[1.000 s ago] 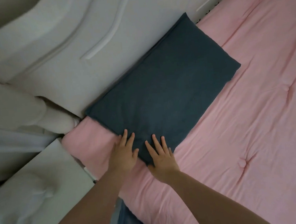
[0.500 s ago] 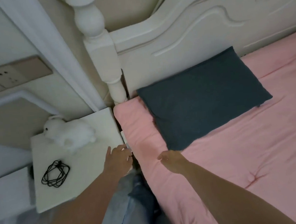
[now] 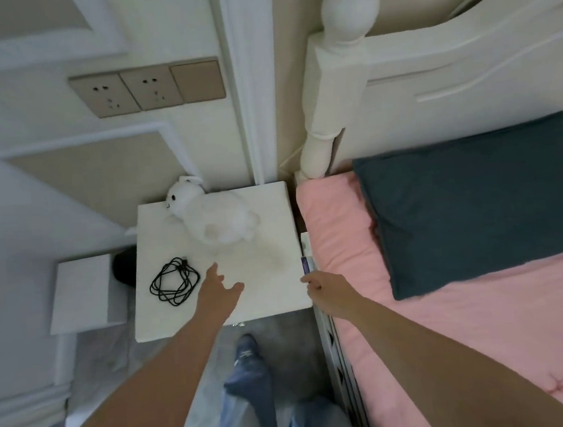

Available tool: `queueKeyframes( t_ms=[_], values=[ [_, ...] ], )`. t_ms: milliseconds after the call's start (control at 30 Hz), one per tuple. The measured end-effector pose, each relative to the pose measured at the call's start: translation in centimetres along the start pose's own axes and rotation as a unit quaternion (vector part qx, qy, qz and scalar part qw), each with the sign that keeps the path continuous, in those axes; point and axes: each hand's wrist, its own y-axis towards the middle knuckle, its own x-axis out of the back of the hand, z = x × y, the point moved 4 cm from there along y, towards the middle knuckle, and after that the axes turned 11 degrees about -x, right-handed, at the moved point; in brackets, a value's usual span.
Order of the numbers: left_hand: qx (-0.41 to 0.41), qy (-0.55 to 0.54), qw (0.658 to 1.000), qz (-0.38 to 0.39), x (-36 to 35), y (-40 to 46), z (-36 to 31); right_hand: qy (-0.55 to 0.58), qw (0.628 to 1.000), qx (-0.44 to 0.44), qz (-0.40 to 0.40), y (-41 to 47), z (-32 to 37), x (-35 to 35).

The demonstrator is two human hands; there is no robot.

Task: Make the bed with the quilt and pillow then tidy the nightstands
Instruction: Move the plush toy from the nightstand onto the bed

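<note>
Your left hand (image 3: 219, 288), fingers spread and empty, hovers over the worktop (image 3: 269, 249); the coiled cable (image 3: 174, 281) lies just to its left, nearer than your loosely curled right hand (image 3: 325, 288).

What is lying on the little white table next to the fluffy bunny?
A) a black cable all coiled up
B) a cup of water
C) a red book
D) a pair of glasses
A: a coiled black cable lies on the nightstand in front of the white bunny, near the left hand.
</note>
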Motion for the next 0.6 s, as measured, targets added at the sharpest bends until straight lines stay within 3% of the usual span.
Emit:
queueKeyframes(
  t_ms=[267,400,533,600],
  values=[
    [0.032,-0.1,0.994,0.015,4.4,7.1,4.1,-0.007,1.0,0.016,-0.01,4.8,10.1,-4.2],
    [0.148,-0.332,0.931,0.026,4.6,10.7,5.0,-0.026,0.999,0.031,-0.017,7.2,14.6,-6.1],
    [0.131,-0.328,0.935,0.046,4.6,13.7,5.7,-0.022,0.998,0.059,-0.028,9.3,18.0,-7.5],
    [0.138,-0.37,0.918,0.039,4.6,14.7,6.3,-0.008,0.997,0.064,-0.035,10.7,19.7,-8.3]
  ],
)
